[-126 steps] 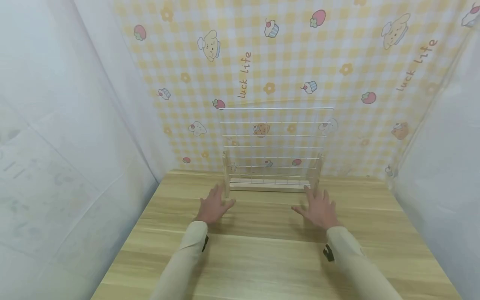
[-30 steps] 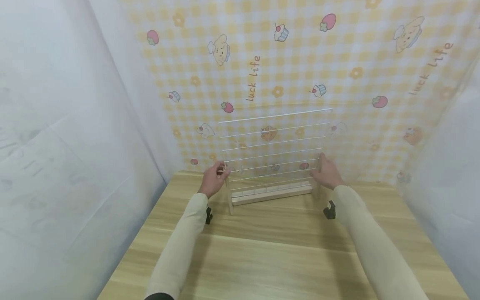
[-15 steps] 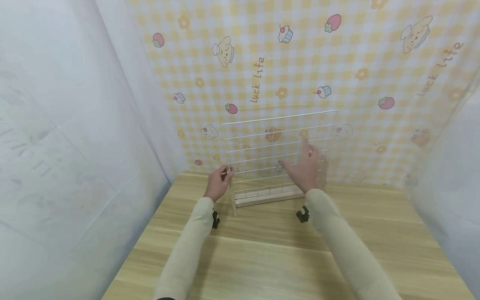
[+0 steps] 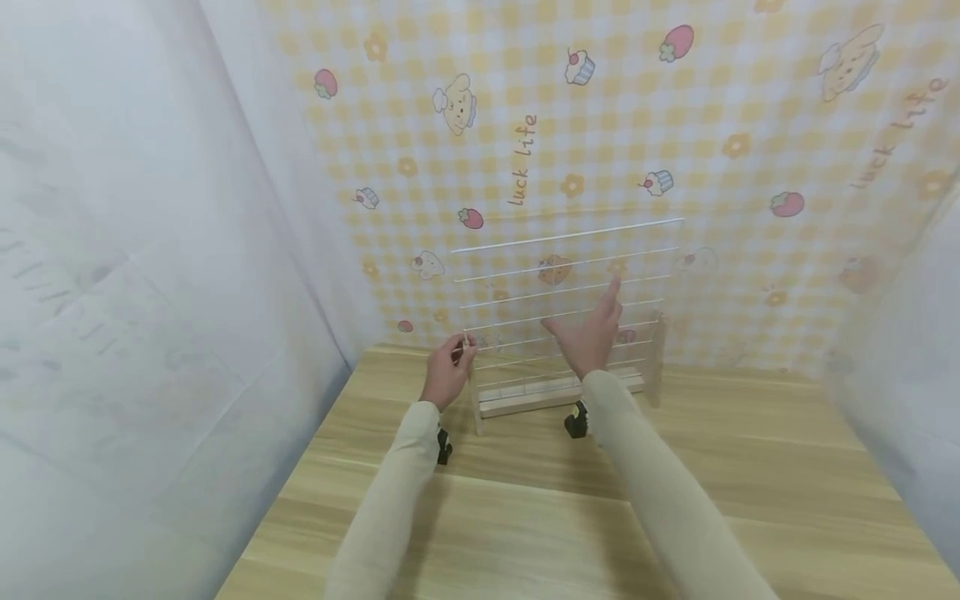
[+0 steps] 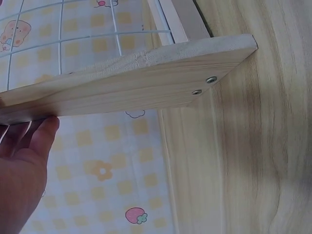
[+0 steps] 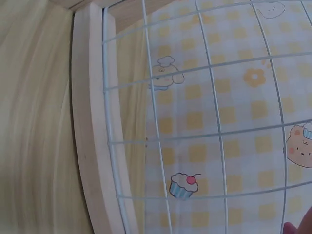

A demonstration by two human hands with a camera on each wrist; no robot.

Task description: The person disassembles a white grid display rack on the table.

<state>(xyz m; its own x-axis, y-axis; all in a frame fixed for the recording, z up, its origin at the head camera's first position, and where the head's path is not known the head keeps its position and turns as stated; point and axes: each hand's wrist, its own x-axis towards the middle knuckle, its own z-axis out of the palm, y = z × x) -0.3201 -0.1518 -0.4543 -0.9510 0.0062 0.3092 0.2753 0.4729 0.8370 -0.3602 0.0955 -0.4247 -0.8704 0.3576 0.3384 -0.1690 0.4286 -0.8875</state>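
Note:
A white wire grid rack stands upright at the back of the table, its wooden base bar running between two wooden posts. My left hand pinches the upper end of the left post. In the left wrist view, fingers lie against the edge of that post, which bears two screws near its foot. My right hand is in front of the mesh right of its middle, index finger pointing up and thumb spread. The right wrist view shows the wire mesh and a fingertip at the corner.
The wood-grain table extends towards me. Behind the rack hangs a yellow checked cloth with cartoon prints. White sheets wall off both sides. A small black device is strapped to each wrist.
From open above the table, both hands went to the rack's posts, and its left end came nearer me. My right hand then left the right post and moved left across the mesh.

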